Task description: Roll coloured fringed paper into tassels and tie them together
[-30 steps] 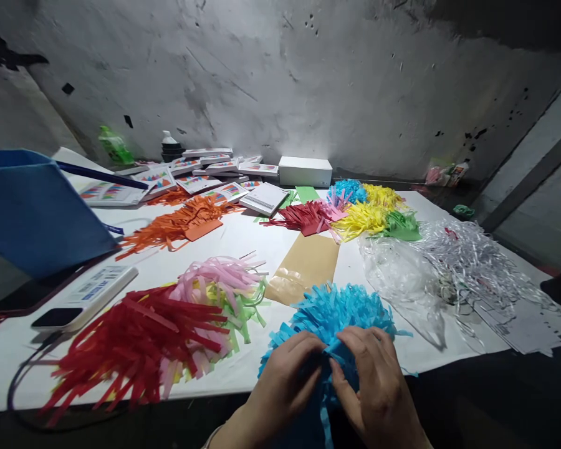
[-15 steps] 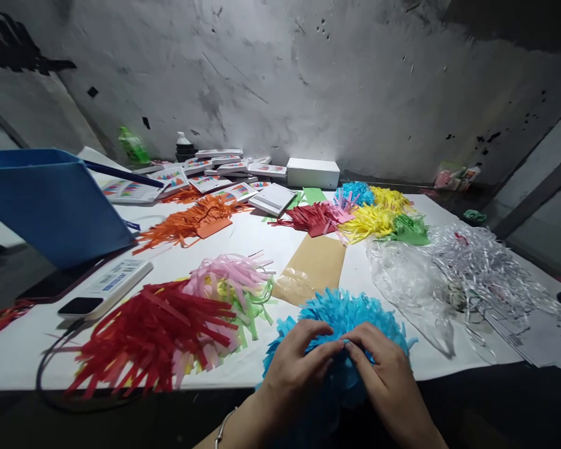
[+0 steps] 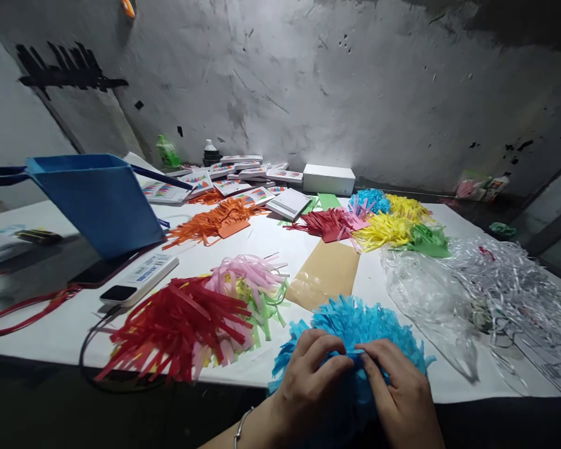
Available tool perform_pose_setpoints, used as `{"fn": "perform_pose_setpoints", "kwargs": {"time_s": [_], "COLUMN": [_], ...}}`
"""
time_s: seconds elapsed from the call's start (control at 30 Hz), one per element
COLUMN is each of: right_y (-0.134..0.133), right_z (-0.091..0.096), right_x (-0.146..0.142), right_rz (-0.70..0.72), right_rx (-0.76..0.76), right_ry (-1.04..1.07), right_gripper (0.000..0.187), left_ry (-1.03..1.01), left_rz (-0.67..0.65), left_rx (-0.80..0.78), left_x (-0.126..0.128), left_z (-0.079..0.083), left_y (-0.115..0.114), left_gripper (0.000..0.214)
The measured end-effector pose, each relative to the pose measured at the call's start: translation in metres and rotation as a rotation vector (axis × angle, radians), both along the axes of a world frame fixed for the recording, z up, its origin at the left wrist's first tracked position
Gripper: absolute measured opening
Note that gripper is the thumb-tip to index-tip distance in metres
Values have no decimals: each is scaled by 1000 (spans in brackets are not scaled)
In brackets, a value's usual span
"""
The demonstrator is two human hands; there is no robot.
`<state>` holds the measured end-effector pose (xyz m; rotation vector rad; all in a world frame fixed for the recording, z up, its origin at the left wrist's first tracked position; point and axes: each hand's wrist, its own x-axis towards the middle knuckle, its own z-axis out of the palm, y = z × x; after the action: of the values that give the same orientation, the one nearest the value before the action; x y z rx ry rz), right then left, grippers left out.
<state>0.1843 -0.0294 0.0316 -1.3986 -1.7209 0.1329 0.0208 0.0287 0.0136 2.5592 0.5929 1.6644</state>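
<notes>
A bunch of blue tissue-paper fringe [image 3: 369,318] lies at the table's front edge, under and around both hands. My left hand [image 3: 311,380] pinches a strip of it between thumb and fingers. Close beside, my right hand [image 3: 397,380] grips the same blue paper, its thumb and forefinger almost meeting the left fingertips. The lower part of the bunch is in shadow below the edge. To the left rests a pile of red paper fringe [image 3: 182,327], with pink fringe [image 3: 247,271] and some green and yellow strips beside it. A brown paper envelope [image 3: 327,274] lies just beyond the blue bunch.
At left stand a blue bin [image 3: 98,206] and a white device [image 3: 140,280] with a black cable. Orange fringe [image 3: 210,221], red fringe [image 3: 325,221] and yellow fringe [image 3: 388,231] lie farther back. Boxes [image 3: 330,179] line the wall; clear plastic [image 3: 430,299] and silver strands [image 3: 514,293] are right.
The view has swung left, so everything sits farther right in the picture. Both hands keep hold of the blue paper, and a folded blue strip now shows between the fingertips.
</notes>
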Motion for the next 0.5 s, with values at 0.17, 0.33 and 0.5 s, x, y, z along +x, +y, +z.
{"fn": "perform_pose_setpoints", "kwargs": {"time_s": [0.17,0.33,0.5], "right_y": [1,9,14], "right_z": [-2,-7,-14], "right_x": [10,34,56], "right_rz": [-238,-396,-441], "right_rx": [50,-120,-21], "right_ry": [182,922,1321], "right_gripper": [20,36,48], "left_ry": [-4,-101,-305], "left_rz": [-44,-105,-80], "left_rx": [-67,-271,-615], "left_x": [-2,-16,-41], "left_z": [-6,-8,8], "left_y": [-1,2,15], "left_gripper": [21,15,5]}}
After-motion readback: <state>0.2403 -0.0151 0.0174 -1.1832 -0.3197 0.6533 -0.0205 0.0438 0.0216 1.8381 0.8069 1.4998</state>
